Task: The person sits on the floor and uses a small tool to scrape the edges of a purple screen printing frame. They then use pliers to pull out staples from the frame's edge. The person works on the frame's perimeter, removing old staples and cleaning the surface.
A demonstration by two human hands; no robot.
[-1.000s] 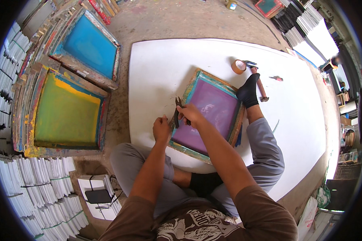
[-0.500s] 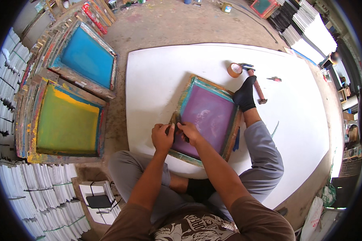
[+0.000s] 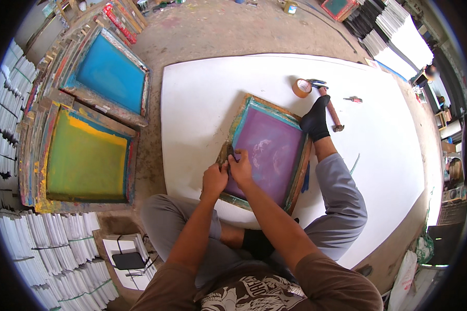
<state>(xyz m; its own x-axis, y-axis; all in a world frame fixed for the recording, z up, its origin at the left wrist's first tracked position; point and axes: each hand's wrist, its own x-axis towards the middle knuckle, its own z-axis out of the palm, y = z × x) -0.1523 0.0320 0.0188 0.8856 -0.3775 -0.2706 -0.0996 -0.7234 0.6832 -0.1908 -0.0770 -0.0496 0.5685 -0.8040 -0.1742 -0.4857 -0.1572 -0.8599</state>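
Note:
A wooden-framed printing screen (image 3: 277,150) with purple mesh and a teal border lies tilted on the white sheet (image 3: 202,98). My left hand (image 3: 215,180) is closed at the left side of its frame. Beside it, my right hand (image 3: 239,167) reaches over the lower left of the mesh, fingers bent toward the same rail. A small dark object (image 3: 230,150) shows at the fingertips; its kind is unclear and the hands cover most of it. My foot in a black sock (image 3: 316,119) rests against the frame's upper right corner.
A roll of brown tape (image 3: 301,88), a hammer (image 3: 334,111) and a small red-handled tool (image 3: 354,99) lie beyond my foot. Screens with blue mesh (image 3: 111,72) and yellow-green mesh (image 3: 85,160) lean at left. Bundled paper stacks (image 3: 62,254) stand at lower left.
Both hands have shifted slightly; the left moved right and down, closer to the right one. The right hand's fingers now point up along the rail, and the black handle below it is hidden.

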